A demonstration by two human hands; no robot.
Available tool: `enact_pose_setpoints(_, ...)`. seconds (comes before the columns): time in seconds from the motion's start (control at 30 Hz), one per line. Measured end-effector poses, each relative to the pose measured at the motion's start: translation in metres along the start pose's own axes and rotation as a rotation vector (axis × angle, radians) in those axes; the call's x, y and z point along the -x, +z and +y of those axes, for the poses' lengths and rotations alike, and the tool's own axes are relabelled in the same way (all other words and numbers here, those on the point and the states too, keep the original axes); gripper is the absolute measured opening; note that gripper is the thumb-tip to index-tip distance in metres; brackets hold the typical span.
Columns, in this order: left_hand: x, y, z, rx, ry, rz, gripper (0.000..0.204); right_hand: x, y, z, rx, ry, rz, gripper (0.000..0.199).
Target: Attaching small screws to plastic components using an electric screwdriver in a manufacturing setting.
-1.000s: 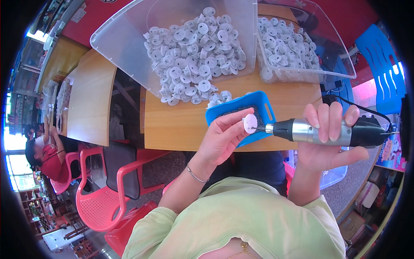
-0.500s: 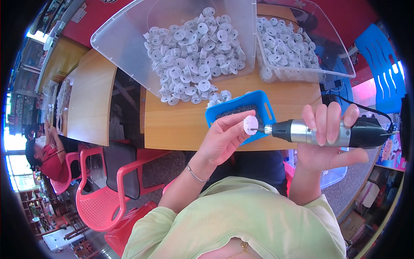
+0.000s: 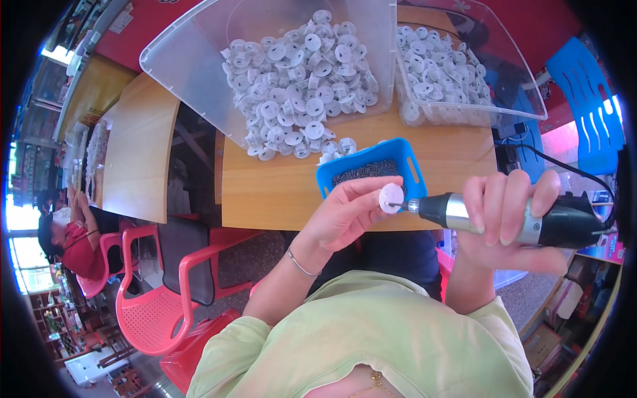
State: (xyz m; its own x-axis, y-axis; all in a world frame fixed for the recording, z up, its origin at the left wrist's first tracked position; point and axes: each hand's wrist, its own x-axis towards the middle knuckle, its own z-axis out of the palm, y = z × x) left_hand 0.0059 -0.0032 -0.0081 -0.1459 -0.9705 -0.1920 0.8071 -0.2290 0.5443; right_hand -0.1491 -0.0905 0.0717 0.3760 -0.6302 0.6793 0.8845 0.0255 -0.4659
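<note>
Between the thumb and fingers of my left hand (image 3: 348, 211) is a small round white plastic part (image 3: 391, 198), its flat face turned to the right. My right hand (image 3: 507, 219) wraps round an electric screwdriver (image 3: 458, 211) with a silver and black body and a cord at its rear. The driver's tip meets the face of the white part; whether a screw sits there is too small to tell. Just beyond my left hand stands a blue plastic basket (image 3: 330, 174) holding many small dark screws (image 3: 368, 171).
A large clear bin (image 3: 192, 66) of white plastic parts (image 3: 298, 86) lies tipped on the wooden table (image 3: 265, 192), some spilling out. Another clear bin (image 3: 464, 109) of such parts stands right. The black cord (image 3: 564, 162) runs behind my right hand. Red chairs (image 3: 152, 312) and another person (image 3: 83, 245) are left.
The white part has shifted slightly to the right in my left hand. The screwdriver has tilted, its rear end dropping a little, with its tip still at the part.
</note>
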Motion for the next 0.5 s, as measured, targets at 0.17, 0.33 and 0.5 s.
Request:
enact_pose_setpoints(0.17, 0.0012, 0.0008, -0.0013, 0.062, -0.111, -0.084, 0.029, -0.0021, 0.0002, -0.0006, -0.024, 0.009, 0.026, 0.055)
enact_pose_setpoints(0.33, 0.0028, 0.0012, 0.0006, 0.094, -0.083, -0.061, 0.035, -0.0022, 0.0017, 0.0008, 0.007, -0.006, 0.12, 0.05)
enact_pose_setpoints(0.5, 0.0035, -0.0072, -0.0062, 0.166, -0.069, -0.111, 0.04, 0.0003, -0.0009, 0.0041, -0.015, 0.006, 0.087, 0.054)
